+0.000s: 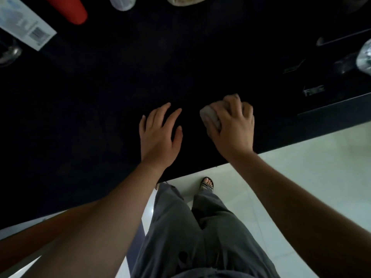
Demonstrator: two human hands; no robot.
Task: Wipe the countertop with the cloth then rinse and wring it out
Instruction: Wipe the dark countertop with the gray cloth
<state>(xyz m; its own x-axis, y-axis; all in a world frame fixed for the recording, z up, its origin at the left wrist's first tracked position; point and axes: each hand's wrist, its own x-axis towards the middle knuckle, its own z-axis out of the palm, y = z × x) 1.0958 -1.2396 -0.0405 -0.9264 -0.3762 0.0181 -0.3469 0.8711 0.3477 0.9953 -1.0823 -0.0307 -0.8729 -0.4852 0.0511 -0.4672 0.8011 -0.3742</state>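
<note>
The black countertop (140,73) fills most of the head view. A bunched grey cloth (210,116) lies on it near the front edge, right of centre. My right hand (232,125) presses down on the cloth with fingers curled over it, hiding most of it. Just to the left, my left hand (159,133) rests flat on the counter with fingers spread and nothing in it.
At the back left stand a red cup (70,9), a white labelled box (24,25) and a clear container (122,3). A glass (9,53) sits at the far left. A plastic bottle (363,57) lies at the right by a dark glass hob (321,77). Pale floor tiles (301,177) lie below the counter edge.
</note>
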